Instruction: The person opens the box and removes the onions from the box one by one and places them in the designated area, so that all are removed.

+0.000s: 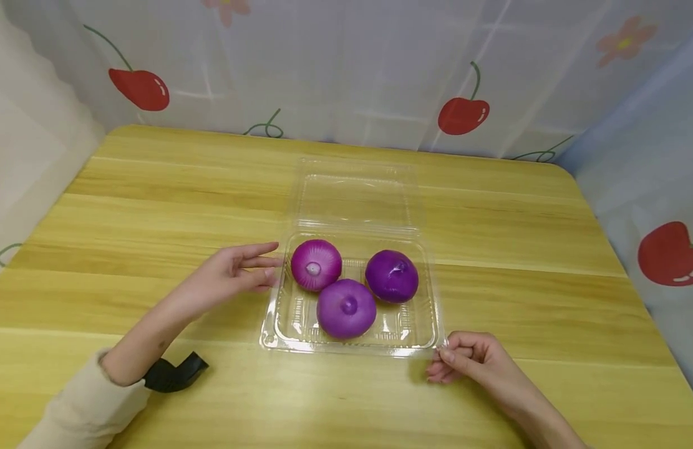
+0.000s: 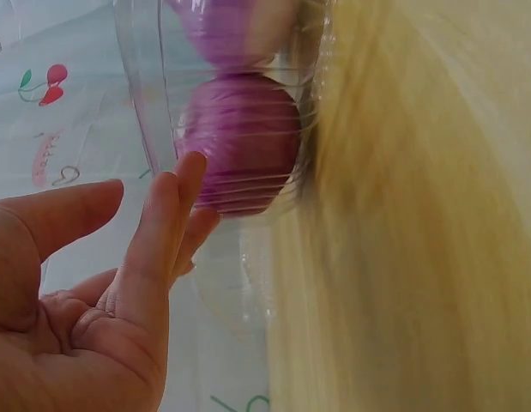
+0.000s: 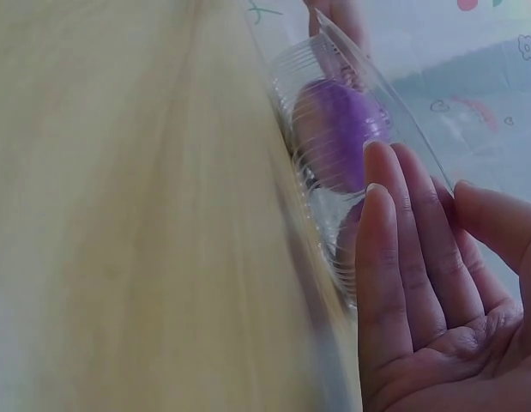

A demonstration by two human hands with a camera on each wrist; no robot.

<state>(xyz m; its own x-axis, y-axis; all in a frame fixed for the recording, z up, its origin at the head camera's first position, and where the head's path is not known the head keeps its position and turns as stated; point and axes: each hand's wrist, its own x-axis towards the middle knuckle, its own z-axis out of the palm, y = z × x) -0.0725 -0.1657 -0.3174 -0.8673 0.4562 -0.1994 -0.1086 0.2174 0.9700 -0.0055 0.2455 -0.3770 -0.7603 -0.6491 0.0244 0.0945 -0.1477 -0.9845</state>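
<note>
A clear plastic clamshell container point(image 1: 295, 343) lies with its lid point(image 1: 354, 199) folded back, away from me. Inside sit three purple onions: a streaked magenta one point(image 1: 316, 265) at left, a dark one point(image 1: 392, 276) at right and a paler one point(image 1: 346, 308) in front. My left hand point(image 1: 245, 269) is at the container's left side, fingers extended; the left wrist view shows its fingertips close to the wall by an onion point(image 2: 244, 142), contact unclear. At the front right corner, my right hand point(image 1: 470, 358) pinches the rim between thumb and fingers, also seen in the right wrist view point(image 3: 437, 266).
The container is on a yellow wood-grain table point(image 1: 155, 218). Beside my left forearm lies a black strip point(image 1: 174, 374), partly hidden by the sleeve. A white curtain point(image 1: 335, 75) printed with cherries and flowers hangs behind the table and at its sides.
</note>
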